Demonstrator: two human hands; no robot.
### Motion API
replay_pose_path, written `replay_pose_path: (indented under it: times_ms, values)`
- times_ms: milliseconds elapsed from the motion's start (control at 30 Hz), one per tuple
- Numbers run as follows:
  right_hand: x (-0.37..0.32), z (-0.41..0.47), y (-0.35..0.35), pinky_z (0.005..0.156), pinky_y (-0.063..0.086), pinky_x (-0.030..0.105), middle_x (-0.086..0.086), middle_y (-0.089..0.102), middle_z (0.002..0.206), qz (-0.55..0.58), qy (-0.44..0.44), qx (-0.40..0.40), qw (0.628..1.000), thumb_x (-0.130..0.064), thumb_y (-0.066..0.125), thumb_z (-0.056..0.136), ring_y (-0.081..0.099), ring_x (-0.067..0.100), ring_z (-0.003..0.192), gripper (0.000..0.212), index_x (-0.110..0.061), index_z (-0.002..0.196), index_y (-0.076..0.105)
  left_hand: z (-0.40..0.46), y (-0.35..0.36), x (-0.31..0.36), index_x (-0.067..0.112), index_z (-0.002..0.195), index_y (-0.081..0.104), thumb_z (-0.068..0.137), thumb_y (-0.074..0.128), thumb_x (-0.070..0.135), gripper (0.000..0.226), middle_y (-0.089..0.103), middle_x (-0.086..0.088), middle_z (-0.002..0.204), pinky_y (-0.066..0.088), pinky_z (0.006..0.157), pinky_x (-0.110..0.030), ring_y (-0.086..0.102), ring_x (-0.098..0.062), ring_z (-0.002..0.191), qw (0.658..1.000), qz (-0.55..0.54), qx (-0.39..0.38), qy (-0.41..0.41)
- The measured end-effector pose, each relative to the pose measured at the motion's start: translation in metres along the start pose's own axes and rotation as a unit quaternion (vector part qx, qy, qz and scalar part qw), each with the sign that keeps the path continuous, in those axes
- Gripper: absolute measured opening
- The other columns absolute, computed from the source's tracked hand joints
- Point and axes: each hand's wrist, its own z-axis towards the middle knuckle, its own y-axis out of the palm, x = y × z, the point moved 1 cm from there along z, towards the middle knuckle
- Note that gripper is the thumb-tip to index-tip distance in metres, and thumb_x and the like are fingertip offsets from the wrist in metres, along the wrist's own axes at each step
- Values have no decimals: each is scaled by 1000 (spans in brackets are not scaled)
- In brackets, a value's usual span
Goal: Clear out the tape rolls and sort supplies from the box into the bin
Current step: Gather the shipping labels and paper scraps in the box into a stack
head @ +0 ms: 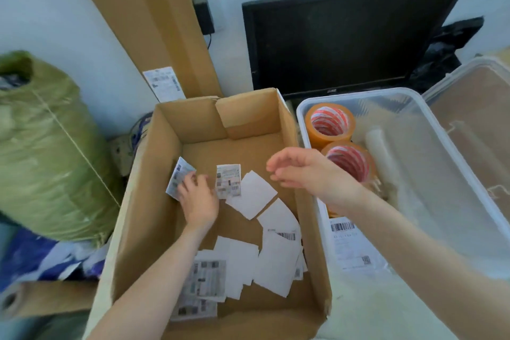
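Tape rolls (329, 121) are already sitting in the clear bin (430, 119), so only loose shipping labels (228, 181) are left on the cardboard box (154, 188) floor. Left hand (197, 200) is down on one label with fingers curled over it, right hand (300, 170) hovers loose and empty. I'd sweep the labels into one stack before lifting them over.

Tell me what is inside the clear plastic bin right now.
The clear plastic bin holds two orange tape rolls at its left end and a whitish roll beside them. The right hand and forearm cover the bin's near left corner.
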Motion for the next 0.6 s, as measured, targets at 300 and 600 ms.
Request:
replay_pose_path:
  times_ms: [300,600]
  values:
    - [36,99,81,74,46,27,6,54,99,-202,136,-39,969,-4,42,94,54,22,94,16,-8,95,57,57,-31,-17,14,147,26,98,43,31,55,18,-22,154,7,115,-53,12,-39,143,807,558,-58,185]
    - [103,123,90,100,33,40,13,32,139,-358,217,138,898,-17,57,89,31,33,127,49,-12,133,36,98,-51,-11,4,132,37,77,68,5,62,51,-14,129,35,99,-36,49,-28,120,879,428,-117,175]
